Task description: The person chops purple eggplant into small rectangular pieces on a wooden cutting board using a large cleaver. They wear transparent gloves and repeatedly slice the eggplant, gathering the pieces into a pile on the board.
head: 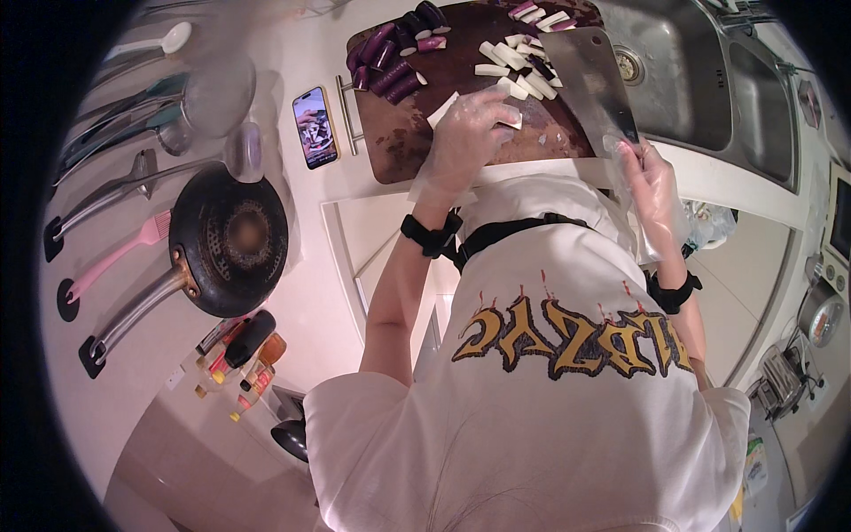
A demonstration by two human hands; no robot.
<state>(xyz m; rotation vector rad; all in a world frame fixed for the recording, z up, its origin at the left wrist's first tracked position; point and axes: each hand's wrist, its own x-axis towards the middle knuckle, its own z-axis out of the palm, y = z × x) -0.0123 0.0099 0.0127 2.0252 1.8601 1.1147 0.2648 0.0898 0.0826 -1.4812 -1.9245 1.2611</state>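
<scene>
My left hand (469, 130), in a clear plastic glove, rests on the near part of a dark wooden cutting board (392, 149). Pale pieces of eggplant show at its fingers, one by the knuckles and one under the fingertips. My right hand (648, 176), also gloved, grips the handle of a cleaver (588, 83), whose broad blade slants over the board's right side. Past the blade's left edge lies a pile of cut eggplant strips (522, 63). Several purple eggplant sections (395, 56) sit at the far left of the board. More strips (542, 16) lie at the far edge.
A double steel sink (691, 86) adjoins the board on the right. To the left, a phone (316, 126) with a lit screen lies beside a metal handle. A frying pan (229, 239) and several utensils hang at the left. Bottles (246, 359) stand below the pan.
</scene>
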